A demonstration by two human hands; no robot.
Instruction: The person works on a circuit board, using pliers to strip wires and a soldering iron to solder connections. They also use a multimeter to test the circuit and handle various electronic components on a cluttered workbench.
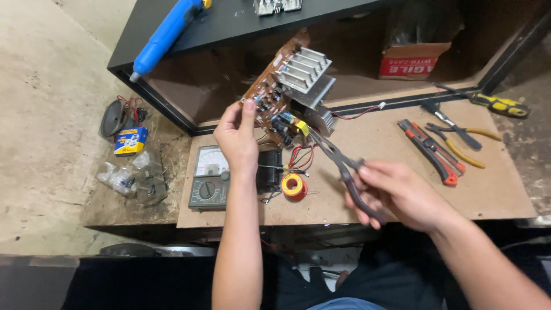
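My left hand (236,136) holds up a brown circuit board (270,92) by its lower edge, tilted, with silver finned heat sinks (304,72) on it. My right hand (399,192) grips dark long-nose pliers (338,163). Their tips reach a yellow component at the board's lower right corner. Red and black wires hang below the board.
On the board-topped bench lie an analog multimeter (209,177), a solder spool (294,186), a red-black utility knife (430,151), yellow-handled pliers (459,140) and a yellow screwdriver (496,103). A blue tool (166,34) rests on the black shelf. A small battery (130,141) and plastic bags lie at left.
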